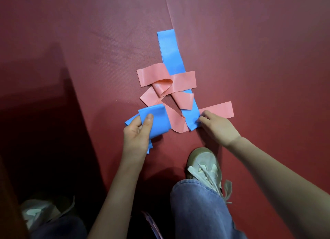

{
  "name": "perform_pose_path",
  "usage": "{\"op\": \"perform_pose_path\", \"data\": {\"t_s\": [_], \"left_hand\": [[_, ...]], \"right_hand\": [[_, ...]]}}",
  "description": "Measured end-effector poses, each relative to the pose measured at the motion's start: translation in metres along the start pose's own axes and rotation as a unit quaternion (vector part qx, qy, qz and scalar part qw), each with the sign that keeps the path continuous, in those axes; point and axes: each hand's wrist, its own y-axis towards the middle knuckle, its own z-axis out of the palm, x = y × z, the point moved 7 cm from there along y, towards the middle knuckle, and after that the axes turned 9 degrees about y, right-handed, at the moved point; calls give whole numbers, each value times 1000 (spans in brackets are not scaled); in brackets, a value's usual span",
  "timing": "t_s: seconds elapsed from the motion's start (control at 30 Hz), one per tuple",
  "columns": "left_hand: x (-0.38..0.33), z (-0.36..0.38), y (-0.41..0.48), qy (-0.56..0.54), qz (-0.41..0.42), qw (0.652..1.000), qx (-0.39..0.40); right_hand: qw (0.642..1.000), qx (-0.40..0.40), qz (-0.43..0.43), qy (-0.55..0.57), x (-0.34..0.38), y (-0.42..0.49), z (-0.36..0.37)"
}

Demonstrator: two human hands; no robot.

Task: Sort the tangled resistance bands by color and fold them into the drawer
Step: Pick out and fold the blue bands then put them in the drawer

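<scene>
we grip the folded blue bundle (158,121) in our left hand (137,131); right hand (215,126) pinches the near end of the limp blue band (171,51).

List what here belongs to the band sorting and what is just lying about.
Job: folded blue band, in the left hand; long blue strip, pinched by the right hand; pink bands tangled across it.
Just there: red mat, shoe, jeans leg.

From where I stand this looks like a gym or exercise room. The floor is dark red ribbed matting (71,42), laid in sheets that meet at a seam (168,15). A blue band (171,51) and a pink band (184,79) lie on it beside a laced sneaker (203,165).
</scene>
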Motion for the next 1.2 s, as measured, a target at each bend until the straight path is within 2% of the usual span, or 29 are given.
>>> {"op": "perform_pose_path", "data": {"t_s": [0.1,0.17,0.23,0.3,0.37,0.43,0.63,0.77,0.9,1.0,1.03,1.13,1.2], "left_hand": [[0,-1,0,-7,2,1000,-5],[-3,-2,0,-10,9,1000,-15],[-5,-3,0,-16,17,1000,-20],[-6,-4,0,-33,23,999,-29],[-6,-6,2,-54,25,997,-41],[-9,-9,3,-68,33,996,-53],[-17,-9,4,-96,56,992,-55],[-13,-9,5,-97,48,993,-56],[-10,-11,6,-82,51,994,-49],[-6,-8,8,-118,32,992,-25],[-5,-8,8,-122,27,992,-21],[-9,0,6,-119,30,992,7],[-10,5,4,-115,23,993,32]], "right_hand": [[998,-40,-43,12,9,1,-10],[990,-109,-53,71,19,-1,-26],[968,-189,-70,149,35,-7,-44],[938,-232,-72,247,50,-13,-57],[898,-218,-41,380,63,-16,-62],[865,-179,-12,468,78,-19,-62],[875,13,-3,483,117,-34,-58],[845,99,-37,524,140,-46,-67],[799,109,-75,587,158,-54,-94],[751,26,-39,659,153,-42,-102],[751,-15,-11,660,146,-34,-97],[804,-114,35,583,132,-10,-77],[825,-154,54,541,126,-1,-67]]}}
